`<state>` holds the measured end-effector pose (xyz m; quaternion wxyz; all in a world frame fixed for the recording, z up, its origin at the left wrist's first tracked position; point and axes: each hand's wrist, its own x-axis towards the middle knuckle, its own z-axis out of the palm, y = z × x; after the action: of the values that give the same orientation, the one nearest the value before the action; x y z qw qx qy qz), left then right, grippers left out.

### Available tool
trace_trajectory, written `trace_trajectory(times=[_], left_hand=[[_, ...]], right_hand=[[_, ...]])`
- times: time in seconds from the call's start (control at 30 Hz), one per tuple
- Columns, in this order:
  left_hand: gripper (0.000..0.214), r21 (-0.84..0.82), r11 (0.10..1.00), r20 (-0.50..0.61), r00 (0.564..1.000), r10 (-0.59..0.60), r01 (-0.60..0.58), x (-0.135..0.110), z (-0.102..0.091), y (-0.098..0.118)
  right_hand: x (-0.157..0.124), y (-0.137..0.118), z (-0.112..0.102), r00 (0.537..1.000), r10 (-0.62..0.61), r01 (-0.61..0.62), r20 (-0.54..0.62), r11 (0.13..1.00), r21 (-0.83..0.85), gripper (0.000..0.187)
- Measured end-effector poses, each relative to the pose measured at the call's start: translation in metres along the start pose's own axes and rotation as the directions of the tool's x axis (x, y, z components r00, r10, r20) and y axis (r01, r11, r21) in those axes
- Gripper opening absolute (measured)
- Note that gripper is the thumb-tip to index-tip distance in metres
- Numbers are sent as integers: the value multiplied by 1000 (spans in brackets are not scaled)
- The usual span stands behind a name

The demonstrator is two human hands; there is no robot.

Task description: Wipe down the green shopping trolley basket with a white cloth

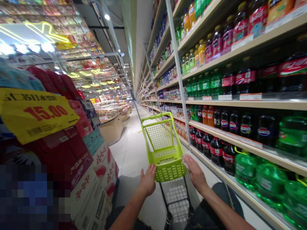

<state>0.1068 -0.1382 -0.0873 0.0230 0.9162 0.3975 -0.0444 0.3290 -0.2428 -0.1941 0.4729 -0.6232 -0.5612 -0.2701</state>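
Note:
A lime-green shopping cart basket point(165, 140) on a dark frame stands in front of me in a supermarket aisle. It looks empty. My left hand point(147, 180) grips the near left corner of the basket's rim, fingers curled over it. My right hand point(195, 172) holds the near right corner, fingers closed over the edge. Both forearms reach in from the bottom of the head view.
Shelves of soft-drink bottles point(227, 124) run along the right, with green bottles point(263, 179) low and close. Stacked red and white cartons point(93, 166) with a yellow price sign point(33, 113) stand on the left. The tiled aisle floor point(130, 150) stretches ahead.

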Motion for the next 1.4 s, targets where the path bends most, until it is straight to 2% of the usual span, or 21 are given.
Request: trace_trajectory(times=[0.07, 0.2, 0.27, 0.4, 0.5, 0.57, 0.63, 0.77, 0.83, 0.97, 1.03, 1.13, 1.23, 1.33, 1.4], left_hand=[[86, -4, 1000, -7, 1000, -4, 4, 0, 2, 0], [88, -30, 1000, -19, 1000, -8, 7, -1, 6, -2], [88, -44, 999, -26, 1000, -7, 5, -2, 8, -3], [85, -66, 998, -34, 999, -4, 1, -5, 6, -2], [83, -84, 996, -36, 999, 1, -4, -7, 6, -2], [84, -99, 995, -40, 999, -1, -3, -7, 7, -3], [84, -108, 994, -44, 999, -5, 0, -6, 9, -4], [82, -114, 993, -49, 999, 2, -8, -6, 10, -4], [80, -122, 992, -51, 999, 8, -14, -7, 8, -3], [78, -142, 990, -52, 999, 16, -23, -8, 3, -3], [76, -167, 985, -48, 999, 22, -30, -7, 1, -6], [75, -213, 976, -76, 997, 23, -38, -5, 0, -14], [76, -245, 969, -104, 994, -24, -2, -3, 3, -22], [78, -272, 962, -96, 995, -28, 1, -4, 6, -27], [80, -289, 957, -108, 994, -20, -12, -6, 6, -29]], right_hand=[[-9, 2, 9, 1000, 18, -18, 4, 1000, -7, 54], [-48, 12, 22, 997, 53, -52, 53, 999, -13, 53], [-42, 13, 17, 996, 78, -78, 40, 997, -12, 56], [2, 10, 9, 993, 117, -117, 6, 993, 15, 59], [-5, 10, 20, 992, 124, -124, 17, 992, -8, 59], [-22, 10, 26, 996, 86, -85, 38, 996, -32, 60], [-27, 4, 23, 998, 38, -36, 54, 999, -33, 61], [7, -20, 10, 997, -50, 47, 59, 998, 44, 58], [15, -25, 10, 993, -96, 93, 63, 994, 57, 58], [-11, -24, 22, 983, -149, 150, 106, 989, 1, 59], [-16, -33, 28, 978, -172, 172, 116, 985, 9, 58], [4, -63, 35, 974, -197, 189, 111, 979, 76, 59], [16, -90, 51, 956, -270, 258, 116, 960, 108, 55], [-7, -93, 68, 918, -357, 344, 175, 934, 99, 48], [-23, -87, 69, 895, -392, 380, 211, 920, 99, 45]])
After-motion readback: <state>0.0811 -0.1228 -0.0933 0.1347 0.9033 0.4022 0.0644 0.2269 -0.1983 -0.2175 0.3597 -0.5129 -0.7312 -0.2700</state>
